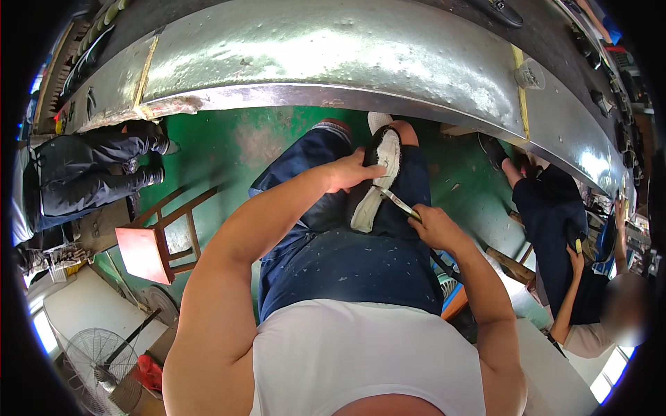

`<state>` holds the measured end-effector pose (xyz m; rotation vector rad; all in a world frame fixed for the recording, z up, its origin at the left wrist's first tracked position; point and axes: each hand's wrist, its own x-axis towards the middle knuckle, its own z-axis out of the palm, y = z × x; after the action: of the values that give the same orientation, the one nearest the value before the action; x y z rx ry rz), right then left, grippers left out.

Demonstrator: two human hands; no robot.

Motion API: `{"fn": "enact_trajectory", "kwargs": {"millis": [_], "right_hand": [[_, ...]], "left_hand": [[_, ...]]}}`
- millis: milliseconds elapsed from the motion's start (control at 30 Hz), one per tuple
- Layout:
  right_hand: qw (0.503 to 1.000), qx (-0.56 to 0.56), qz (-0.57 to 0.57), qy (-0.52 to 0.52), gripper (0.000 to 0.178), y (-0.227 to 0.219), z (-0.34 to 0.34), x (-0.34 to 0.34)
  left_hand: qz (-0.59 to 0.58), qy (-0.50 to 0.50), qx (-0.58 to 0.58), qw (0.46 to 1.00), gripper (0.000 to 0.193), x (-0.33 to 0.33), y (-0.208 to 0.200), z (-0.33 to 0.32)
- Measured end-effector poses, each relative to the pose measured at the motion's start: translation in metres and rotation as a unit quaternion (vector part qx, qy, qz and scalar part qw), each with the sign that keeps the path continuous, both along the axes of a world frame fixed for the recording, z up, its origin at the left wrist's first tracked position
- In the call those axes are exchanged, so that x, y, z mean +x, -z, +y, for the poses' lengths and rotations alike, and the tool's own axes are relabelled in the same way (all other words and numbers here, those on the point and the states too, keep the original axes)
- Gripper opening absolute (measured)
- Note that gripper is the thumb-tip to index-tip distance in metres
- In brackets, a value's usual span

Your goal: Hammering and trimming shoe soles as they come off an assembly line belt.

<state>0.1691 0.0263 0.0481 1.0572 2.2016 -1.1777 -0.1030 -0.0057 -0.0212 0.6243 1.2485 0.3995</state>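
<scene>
A shoe [370,213] rests sole side up on my right thigh, its toe pointing away from me. The underside is off-white, with a dark upper showing round its edge. My left hand [354,171] is closed round the middle of the shoe, thumb pressed on the underside. In my right hand [438,227] is a slim shiny metal tool that looks like pincers [397,202]. Its far end touches or nearly touches the shoe's edge beside my left thumb. My right fingers are wrapped round the handle end.
A metal-covered bench [333,52] stretches across in front, with a clear plastic cup [531,74] at its right. A wooden stool [149,246] and a fan [100,364] stand left. Co-workers sit at left [90,170] and right [555,229]. Dark shoes lie along the bench's far side.
</scene>
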Motion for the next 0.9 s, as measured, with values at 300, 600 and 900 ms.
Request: {"fn": "enact_trajectory", "kwargs": {"millis": [300, 600, 900], "right_hand": [[1.0, 0.014, 0.025, -0.001, 0.022, -0.015, -0.008, 0.004], [0.996, 0.059, 0.039, -0.048, 0.026, -0.02, -0.021, 0.005], [0.997, 0.017, 0.032, -0.075, 0.024, -0.024, -0.021, 0.006]], "left_hand": [[-0.105, -0.068, -0.011, 0.992, 0.107, 0.007, -0.011, -0.024], [-0.035, -0.096, 0.091, 0.991, 0.11, 0.02, 0.01, -0.025], [-0.002, -0.095, 0.107, 0.99, 0.107, 0.022, 0.01, -0.026]]}}
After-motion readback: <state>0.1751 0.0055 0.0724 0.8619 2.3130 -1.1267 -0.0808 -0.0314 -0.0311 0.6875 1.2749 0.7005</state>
